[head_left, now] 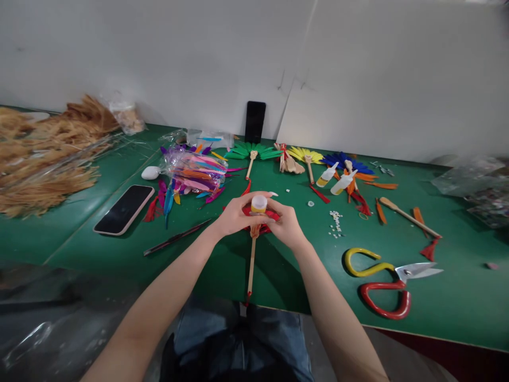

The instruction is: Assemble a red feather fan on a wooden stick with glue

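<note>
A small glue bottle with a yellow label is turned upside down, its white base facing up. My left hand is closed round it from the left, and my right hand closes on it from the other side. Its nozzle is hidden below my fingers. Directly under both hands lies a fan of red feathers, mostly covered by them. The fan's thin wooden handle points toward me, with a bit of red at its end.
Green, yellow and blue feather fans line the back, near two glue bottles. Scissors and white beads lie right. Left are a phone, a dark pen-like tool, bagged feathers and straw-coloured fibre.
</note>
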The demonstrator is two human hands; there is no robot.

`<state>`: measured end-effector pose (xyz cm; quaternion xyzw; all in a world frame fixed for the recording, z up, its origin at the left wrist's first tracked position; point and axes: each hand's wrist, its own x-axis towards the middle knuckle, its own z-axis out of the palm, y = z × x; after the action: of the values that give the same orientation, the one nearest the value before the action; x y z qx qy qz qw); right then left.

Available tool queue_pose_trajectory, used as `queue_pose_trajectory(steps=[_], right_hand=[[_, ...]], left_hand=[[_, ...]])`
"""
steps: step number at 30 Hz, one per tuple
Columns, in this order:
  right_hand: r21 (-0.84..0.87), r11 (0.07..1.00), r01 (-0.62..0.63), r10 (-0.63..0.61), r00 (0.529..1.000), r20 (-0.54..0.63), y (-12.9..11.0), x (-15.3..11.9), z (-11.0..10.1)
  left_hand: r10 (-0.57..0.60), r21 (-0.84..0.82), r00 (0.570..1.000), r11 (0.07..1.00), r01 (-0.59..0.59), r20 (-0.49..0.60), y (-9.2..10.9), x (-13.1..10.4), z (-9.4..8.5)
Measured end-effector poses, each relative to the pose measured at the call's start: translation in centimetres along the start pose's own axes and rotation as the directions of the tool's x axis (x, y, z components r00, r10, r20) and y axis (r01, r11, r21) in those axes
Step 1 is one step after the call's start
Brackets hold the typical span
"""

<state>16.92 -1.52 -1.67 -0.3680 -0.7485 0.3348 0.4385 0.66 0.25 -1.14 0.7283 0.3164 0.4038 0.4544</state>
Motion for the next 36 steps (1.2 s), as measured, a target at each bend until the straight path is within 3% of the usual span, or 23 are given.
queue_pose_trajectory(steps=[12, 28, 36], right_hand=[[-0.098, 0.995, -0.02, 0.022, 1.0, 0.016, -0.7, -0.1, -0.6], [0.257, 0.966, -0.03, 0.029, 1.0, 0.006, 0.1, -0.1, 1.0], [0.252, 0.967, -0.043, 0.046, 0.999, -0.005, 0.4, -0.1, 1.3]], left_hand=[[0.003, -0.055, 1.0, 0.999, -0.002, 0.013, -0.2, 0.1, 0.3], [-0.072, -0.041, 0.992, 0.996, 0.077, 0.106, 1.2, -0.2, -0.9], [-0.08, 0.009, 0.994, 0.997, 0.079, 0.078, 1.4, -0.2, -0.9]])
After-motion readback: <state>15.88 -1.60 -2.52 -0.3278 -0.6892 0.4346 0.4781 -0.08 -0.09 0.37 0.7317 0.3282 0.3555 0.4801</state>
